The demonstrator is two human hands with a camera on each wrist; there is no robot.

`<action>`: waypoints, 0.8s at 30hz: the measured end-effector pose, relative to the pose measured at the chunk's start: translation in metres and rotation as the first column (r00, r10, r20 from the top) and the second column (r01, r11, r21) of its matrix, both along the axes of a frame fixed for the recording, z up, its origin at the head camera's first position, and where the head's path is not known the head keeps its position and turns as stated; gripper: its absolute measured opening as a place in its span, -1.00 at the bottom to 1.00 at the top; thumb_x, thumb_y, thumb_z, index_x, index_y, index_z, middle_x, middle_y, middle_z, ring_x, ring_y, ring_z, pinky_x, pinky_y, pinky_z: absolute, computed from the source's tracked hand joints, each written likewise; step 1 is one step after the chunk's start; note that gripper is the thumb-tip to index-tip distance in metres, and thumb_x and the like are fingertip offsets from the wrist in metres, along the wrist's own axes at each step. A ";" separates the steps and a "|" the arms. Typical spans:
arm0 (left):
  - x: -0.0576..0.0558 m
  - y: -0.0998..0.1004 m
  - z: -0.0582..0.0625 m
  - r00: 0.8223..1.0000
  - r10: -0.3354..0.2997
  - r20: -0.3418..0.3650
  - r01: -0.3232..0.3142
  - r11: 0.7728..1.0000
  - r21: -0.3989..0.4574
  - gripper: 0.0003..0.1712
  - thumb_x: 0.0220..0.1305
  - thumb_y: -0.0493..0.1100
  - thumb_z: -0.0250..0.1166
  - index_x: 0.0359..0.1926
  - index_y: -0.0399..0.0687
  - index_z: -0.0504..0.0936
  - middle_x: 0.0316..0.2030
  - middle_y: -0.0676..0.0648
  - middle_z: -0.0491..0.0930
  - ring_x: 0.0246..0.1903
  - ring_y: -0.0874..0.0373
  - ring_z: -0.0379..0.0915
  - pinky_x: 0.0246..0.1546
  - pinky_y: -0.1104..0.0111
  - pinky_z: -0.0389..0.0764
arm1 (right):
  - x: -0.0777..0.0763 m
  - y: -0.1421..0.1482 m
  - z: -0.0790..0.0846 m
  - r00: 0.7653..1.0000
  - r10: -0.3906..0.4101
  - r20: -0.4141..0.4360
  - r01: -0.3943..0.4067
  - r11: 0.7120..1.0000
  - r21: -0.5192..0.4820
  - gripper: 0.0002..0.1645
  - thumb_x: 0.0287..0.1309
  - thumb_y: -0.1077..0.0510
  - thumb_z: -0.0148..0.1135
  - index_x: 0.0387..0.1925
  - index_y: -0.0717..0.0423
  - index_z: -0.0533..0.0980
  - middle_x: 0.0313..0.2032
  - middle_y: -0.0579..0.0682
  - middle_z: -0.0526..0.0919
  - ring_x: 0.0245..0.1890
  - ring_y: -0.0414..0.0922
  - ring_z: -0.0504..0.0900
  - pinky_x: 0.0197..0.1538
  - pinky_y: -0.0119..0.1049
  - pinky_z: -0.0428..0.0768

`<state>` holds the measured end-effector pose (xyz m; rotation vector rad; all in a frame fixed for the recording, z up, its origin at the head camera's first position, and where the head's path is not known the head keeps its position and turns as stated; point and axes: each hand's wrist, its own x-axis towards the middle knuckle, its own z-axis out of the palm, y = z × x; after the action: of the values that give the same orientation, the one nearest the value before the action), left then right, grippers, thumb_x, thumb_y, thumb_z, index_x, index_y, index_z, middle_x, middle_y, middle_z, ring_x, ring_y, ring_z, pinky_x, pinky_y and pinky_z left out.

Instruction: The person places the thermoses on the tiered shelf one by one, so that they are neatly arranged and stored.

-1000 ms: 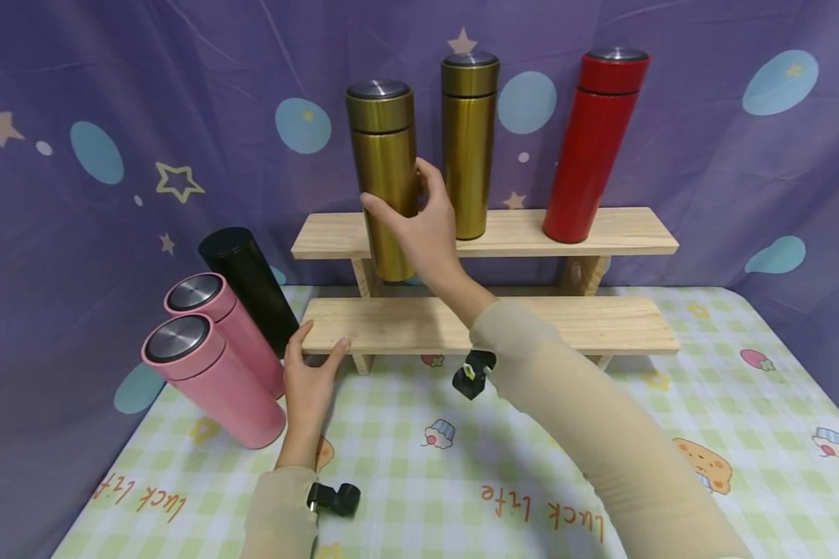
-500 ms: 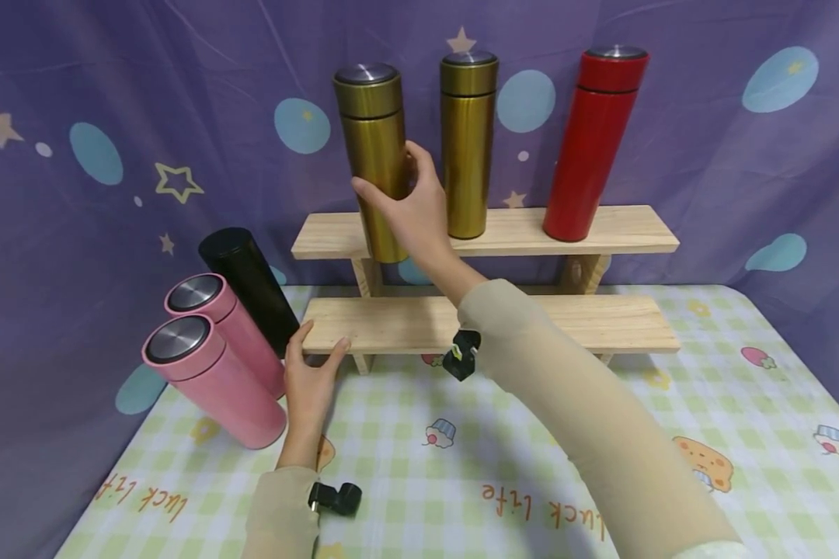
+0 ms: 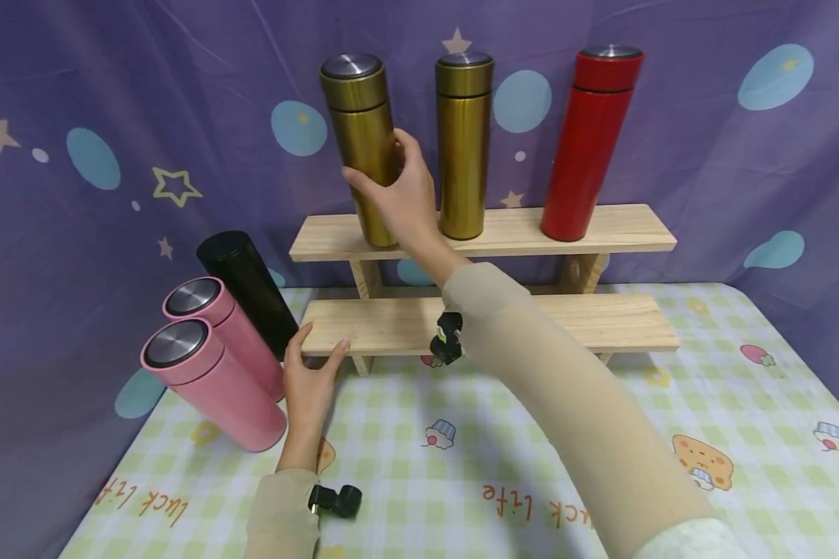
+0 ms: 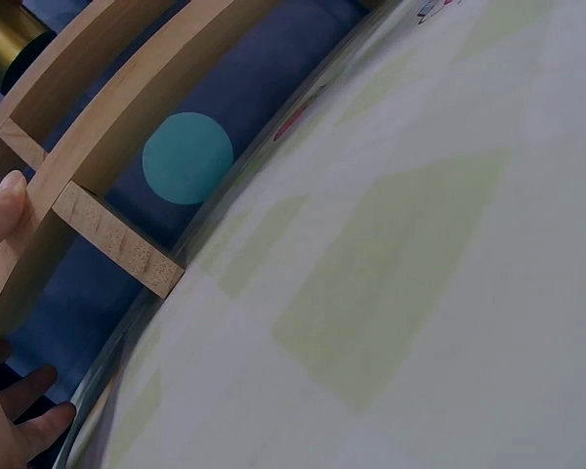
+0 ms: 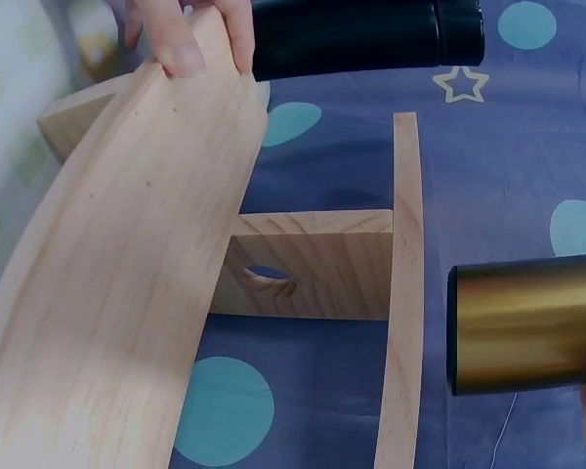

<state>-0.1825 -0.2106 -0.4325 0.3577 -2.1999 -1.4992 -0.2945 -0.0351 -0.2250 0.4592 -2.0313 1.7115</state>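
Observation:
My right hand [image 3: 407,198] grips a gold thermos flask [image 3: 360,136] around its lower half, thumb in front. Its dark base [image 5: 452,330] hangs just over the left part of the upper shelf [image 3: 517,237], a small gap showing in the right wrist view. A second gold flask [image 3: 464,155] stands on that shelf to the right, and a red flask [image 3: 590,147] stands farther right. Down at the left end of the lower shelf [image 3: 391,324], my left hand [image 3: 310,388] holds the corner of the wooden stand, its thumb [image 4: 10,200] on the front edge.
Left of the stand, two pink flasks [image 3: 217,388] and a black flask [image 3: 248,291] stand close together near my left hand. A checked cloth [image 3: 419,497] covers the table. Behind everything hangs a purple patterned curtain [image 3: 217,78].
The gold flask in my right hand has risen and shifted left, its base going from below the upper shelf's front edge to over its board. My left hand stays put.

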 end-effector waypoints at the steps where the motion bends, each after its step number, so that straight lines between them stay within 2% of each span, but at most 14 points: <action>1: 0.000 0.000 0.000 1.000 0.001 0.000 -0.001 1.000 -0.002 -0.11 0.14 0.19 0.46 0.42 0.06 0.33 0.37 -0.15 0.26 0.35 -0.05 0.18 0.31 0.04 0.25 | -0.001 0.000 0.001 1.000 -0.001 0.008 0.001 1.000 0.001 -0.01 0.03 -0.12 0.51 0.39 0.04 0.23 0.16 -0.07 0.47 0.10 -0.23 0.45 0.11 -0.46 0.42; 24: 0.000 0.000 0.000 1.000 0.016 -0.004 -0.016 1.000 -0.018 -0.12 0.13 0.17 0.47 0.40 0.03 0.34 0.37 -0.17 0.27 0.37 -0.05 0.15 0.35 0.06 0.18 | -0.008 0.000 -0.002 0.996 -0.039 0.086 0.040 0.999 -0.002 0.03 0.05 -0.14 0.50 0.42 0.06 0.17 0.27 -0.03 0.40 0.21 -0.21 0.40 0.16 -0.44 0.39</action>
<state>-0.1829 -0.2108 -0.4328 0.3656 -2.2010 -1.4701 -0.3030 -0.0351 -0.2269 0.3477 -2.0827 1.7385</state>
